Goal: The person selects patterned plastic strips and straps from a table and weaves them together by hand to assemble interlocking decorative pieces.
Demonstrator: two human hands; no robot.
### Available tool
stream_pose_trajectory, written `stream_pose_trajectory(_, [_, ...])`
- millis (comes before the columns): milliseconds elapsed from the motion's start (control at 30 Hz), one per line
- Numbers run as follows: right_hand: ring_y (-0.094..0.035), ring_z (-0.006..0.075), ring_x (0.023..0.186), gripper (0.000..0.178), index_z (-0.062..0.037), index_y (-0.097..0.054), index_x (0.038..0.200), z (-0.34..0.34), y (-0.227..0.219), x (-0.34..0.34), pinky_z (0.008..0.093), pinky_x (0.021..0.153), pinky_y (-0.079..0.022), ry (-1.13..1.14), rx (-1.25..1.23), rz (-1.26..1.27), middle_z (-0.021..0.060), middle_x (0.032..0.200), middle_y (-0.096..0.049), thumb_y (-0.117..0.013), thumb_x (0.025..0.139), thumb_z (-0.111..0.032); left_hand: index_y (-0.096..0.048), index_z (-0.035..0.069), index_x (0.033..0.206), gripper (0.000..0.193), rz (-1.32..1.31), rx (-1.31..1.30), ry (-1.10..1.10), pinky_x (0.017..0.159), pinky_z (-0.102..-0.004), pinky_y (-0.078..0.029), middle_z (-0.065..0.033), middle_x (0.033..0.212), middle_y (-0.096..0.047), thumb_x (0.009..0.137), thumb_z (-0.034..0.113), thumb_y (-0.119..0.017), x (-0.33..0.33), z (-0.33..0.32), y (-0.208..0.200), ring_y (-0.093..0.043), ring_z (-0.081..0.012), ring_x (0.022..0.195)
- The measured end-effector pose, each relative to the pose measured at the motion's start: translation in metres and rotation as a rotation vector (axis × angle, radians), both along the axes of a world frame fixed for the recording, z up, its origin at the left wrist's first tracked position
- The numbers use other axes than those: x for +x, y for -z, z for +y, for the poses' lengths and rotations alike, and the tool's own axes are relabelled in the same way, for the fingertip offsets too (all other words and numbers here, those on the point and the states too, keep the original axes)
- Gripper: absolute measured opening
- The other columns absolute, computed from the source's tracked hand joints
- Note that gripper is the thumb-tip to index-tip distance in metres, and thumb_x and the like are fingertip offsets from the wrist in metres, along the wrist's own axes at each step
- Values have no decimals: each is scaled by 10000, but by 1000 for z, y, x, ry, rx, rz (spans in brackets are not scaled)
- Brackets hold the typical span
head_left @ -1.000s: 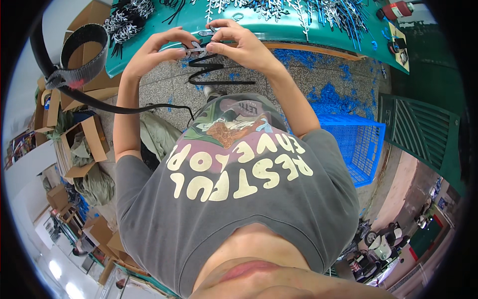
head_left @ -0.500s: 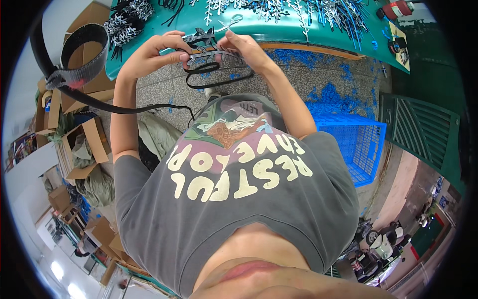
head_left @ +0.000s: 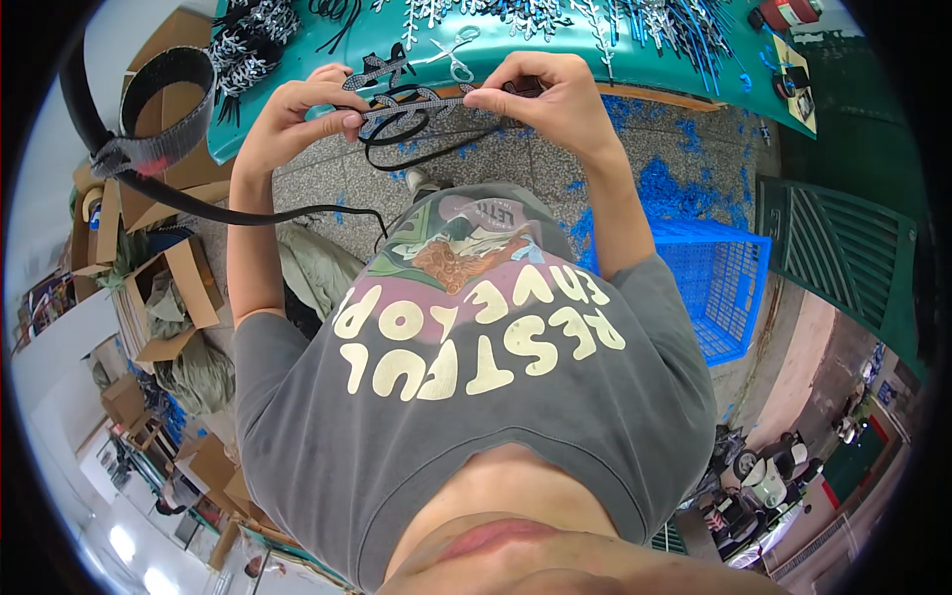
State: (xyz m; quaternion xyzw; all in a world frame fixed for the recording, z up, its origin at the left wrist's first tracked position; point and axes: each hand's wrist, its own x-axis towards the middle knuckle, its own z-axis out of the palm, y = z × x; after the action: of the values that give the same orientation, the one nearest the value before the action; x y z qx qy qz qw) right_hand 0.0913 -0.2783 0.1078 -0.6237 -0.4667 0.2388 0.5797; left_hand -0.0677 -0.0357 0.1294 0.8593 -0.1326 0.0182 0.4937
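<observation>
Between my hands runs a dark trim strip with silver-grey leaf shapes (head_left: 420,103), held over the table's near edge. My left hand (head_left: 297,117) is closed on its left end, thumb against fingers. At the other end, my right hand (head_left: 550,97) pinches it between thumb and fingertips. A thin black strap (head_left: 412,160) hangs in a loop beneath. Another leaf-patterned part (head_left: 375,72) sticks up beyond my left fingers; I cannot tell if it belongs to the same strip. Scissors with pale handles (head_left: 459,67) lie on the green table just beyond the strip.
Silver and blue leafy sprigs (head_left: 684,35) cover the back of the green table (head_left: 550,64), and a black-silver bundle (head_left: 253,45) lies at its left. A blue crate (head_left: 729,288) stands on the floor at right, near blue scraps. Cardboard boxes (head_left: 183,283) are at left.
My right hand has moved right and turned, and now pinches the strip's right end. The strip is drawn straighter between both hands. More of the scissors shows behind it.
</observation>
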Motion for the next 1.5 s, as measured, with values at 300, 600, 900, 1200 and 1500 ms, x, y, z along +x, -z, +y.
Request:
stream_pose_trajectory(300, [-476,22,540,125,-21,-653,731,15,11,7,166,469,-342,-118,-21,82,-12,618,-573,-704,747,-134,-663,-2,831,125,-24,-155,16,966,-403,-259,-54,557,-588,752,92,-645,-3,-5,-1,-472,-142,648])
stream_pose_trajectory(600, [-595,93,743,209,-5,-625,901,41,36,2,211,668,-454,-379,-127,272,66,785,-643,-651,800,-186,-645,-18,810,137,34,-343,-4,929,-399,-305,-58,570,-581,745,100,-661,-4,-7,15,-533,-134,602])
stream_pose_trajectory(900, [-487,131,1030,241,-48,-619,929,41,46,-4,265,837,-383,-358,20,452,114,1139,-527,-654,801,-249,-624,-57,846,224,115,-675,-78,554,-252,-466,-95,740,-589,759,144,-674,-3,-1,49,-561,-145,601])
stream_pose_trajectory(1200, [-456,193,1060,210,-76,-654,845,40,44,-9,304,848,-382,-297,29,217,153,1210,-441,-671,777,-273,-501,7,1176,585,303,-721,-42,816,-294,-423,-43,943,-600,678,260,-673,20,15,46,-557,-171,932])
stream_pose_trajectory(1500, [-448,213,1078,180,-92,-639,838,37,50,-12,341,854,-384,-117,63,-241,87,1193,-452,-664,775,-259,-655,65,919,396,206,335,81,995,-410,-312,-55,969,-634,621,292,-780,40,-1,19,-489,-244,1108])
